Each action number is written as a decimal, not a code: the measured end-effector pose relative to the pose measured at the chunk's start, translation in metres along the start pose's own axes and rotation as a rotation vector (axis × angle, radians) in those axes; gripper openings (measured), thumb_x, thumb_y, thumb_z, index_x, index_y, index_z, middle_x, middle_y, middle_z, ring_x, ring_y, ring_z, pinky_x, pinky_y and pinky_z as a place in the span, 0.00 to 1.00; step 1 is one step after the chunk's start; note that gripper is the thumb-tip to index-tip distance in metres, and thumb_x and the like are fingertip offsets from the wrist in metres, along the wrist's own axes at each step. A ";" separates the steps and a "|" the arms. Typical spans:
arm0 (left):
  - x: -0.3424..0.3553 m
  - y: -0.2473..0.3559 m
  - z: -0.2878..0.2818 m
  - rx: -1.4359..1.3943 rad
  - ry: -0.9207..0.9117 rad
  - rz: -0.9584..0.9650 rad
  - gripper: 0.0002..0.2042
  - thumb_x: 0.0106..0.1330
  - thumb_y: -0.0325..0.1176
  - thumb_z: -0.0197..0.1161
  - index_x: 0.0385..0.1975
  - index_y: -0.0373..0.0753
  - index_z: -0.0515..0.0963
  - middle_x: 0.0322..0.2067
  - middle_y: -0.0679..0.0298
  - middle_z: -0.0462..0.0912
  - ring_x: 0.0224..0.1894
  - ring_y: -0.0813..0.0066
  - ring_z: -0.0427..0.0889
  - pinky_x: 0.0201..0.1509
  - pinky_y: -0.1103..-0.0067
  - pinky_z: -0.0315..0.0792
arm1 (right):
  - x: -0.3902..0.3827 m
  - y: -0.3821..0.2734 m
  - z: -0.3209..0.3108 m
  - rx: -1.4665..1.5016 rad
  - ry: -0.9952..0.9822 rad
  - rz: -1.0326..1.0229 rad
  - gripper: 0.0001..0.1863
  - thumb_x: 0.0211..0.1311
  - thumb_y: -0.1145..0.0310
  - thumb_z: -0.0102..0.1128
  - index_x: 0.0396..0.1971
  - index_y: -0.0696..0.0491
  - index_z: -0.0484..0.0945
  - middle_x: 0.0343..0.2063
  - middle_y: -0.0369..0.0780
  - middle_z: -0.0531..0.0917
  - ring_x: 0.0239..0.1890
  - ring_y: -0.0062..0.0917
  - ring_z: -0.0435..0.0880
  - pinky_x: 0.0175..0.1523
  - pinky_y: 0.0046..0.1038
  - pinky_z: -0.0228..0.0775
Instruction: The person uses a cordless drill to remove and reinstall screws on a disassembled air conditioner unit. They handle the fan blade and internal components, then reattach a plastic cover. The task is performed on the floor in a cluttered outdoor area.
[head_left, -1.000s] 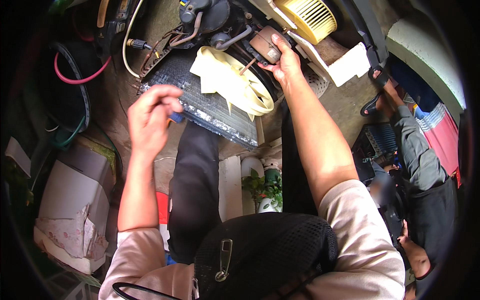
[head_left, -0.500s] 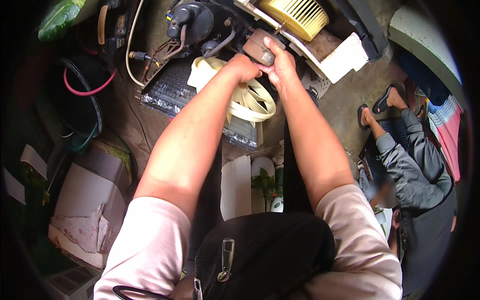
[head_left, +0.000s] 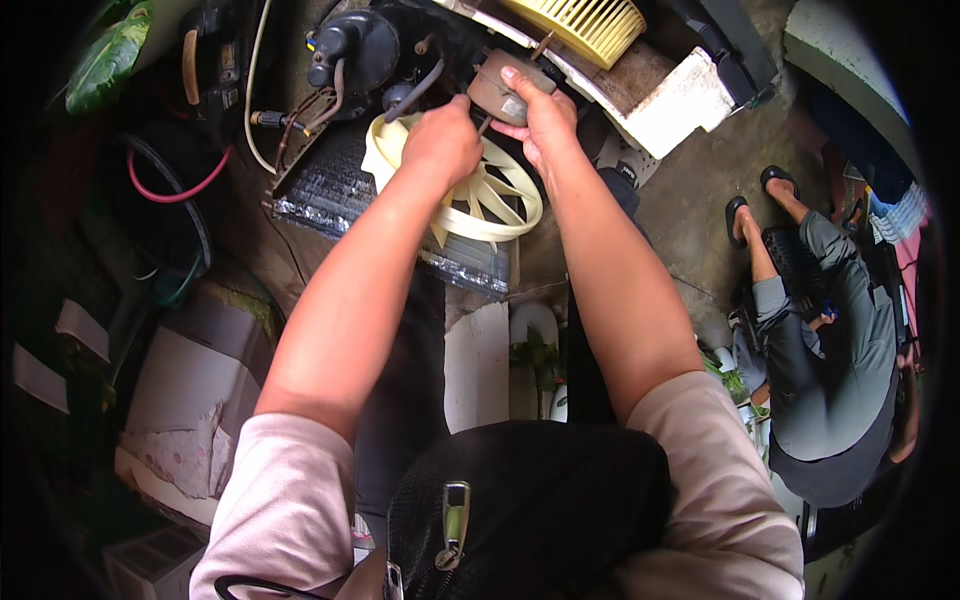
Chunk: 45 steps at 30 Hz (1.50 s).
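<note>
My right hand grips a brownish, rounded fan motor, thumb on its top. A thin shaft sticks out of the motor toward my left hand. That hand is closed around the middle of a cream plastic fan wheel, which has several blades and an outer ring. The fingers hide the hub, so whether the shaft still sits in it cannot be seen. Beneath the wheel lies a dark finned coil with a shiny foil edge.
A black compressor with copper pipes stands beyond the coil. A cream blower wheel sits in a white housing at the far right. Another person sits to the right. A pale box stands at the left.
My left hand has shifted left, away from the motor, and more of the shaft shows between them. My right hand still holds the motor. The other person's posture has changed.
</note>
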<state>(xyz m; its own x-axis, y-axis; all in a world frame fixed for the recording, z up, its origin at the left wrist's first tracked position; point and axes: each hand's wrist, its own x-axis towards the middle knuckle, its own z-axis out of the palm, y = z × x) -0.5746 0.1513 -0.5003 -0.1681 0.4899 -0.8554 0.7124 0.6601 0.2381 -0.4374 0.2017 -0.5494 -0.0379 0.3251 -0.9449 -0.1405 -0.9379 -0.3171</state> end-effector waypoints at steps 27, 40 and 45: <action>0.022 0.002 0.038 -0.144 -0.132 -0.218 0.39 0.52 0.61 0.79 0.57 0.37 0.84 0.61 0.49 0.81 0.66 0.56 0.79 0.69 0.66 0.73 | -0.009 0.011 -0.013 0.008 -0.053 -0.092 0.29 0.56 0.67 0.82 0.55 0.55 0.76 0.46 0.42 0.86 0.45 0.32 0.88 0.39 0.36 0.87; -0.045 0.002 0.009 -0.175 0.093 -0.202 0.17 0.62 0.36 0.69 0.46 0.30 0.81 0.52 0.45 0.83 0.56 0.46 0.84 0.60 0.60 0.77 | -0.081 0.004 0.013 -0.131 0.002 -0.368 0.35 0.45 0.68 0.87 0.52 0.63 0.77 0.50 0.47 0.86 0.50 0.30 0.86 0.59 0.33 0.79; -0.072 -0.006 0.013 -0.328 0.207 -0.011 0.15 0.62 0.29 0.65 0.47 0.32 0.81 0.51 0.46 0.81 0.54 0.43 0.82 0.58 0.59 0.76 | -0.120 0.004 0.013 -0.209 0.062 -0.582 0.42 0.42 0.63 0.89 0.58 0.61 0.75 0.52 0.49 0.86 0.55 0.36 0.86 0.63 0.36 0.76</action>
<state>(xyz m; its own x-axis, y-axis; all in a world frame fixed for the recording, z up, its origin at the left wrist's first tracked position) -0.5575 0.1050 -0.4465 -0.3326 0.5644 -0.7556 0.4595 0.7966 0.3927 -0.4465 0.1607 -0.4358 0.0451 0.7883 -0.6136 0.0761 -0.6151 -0.7847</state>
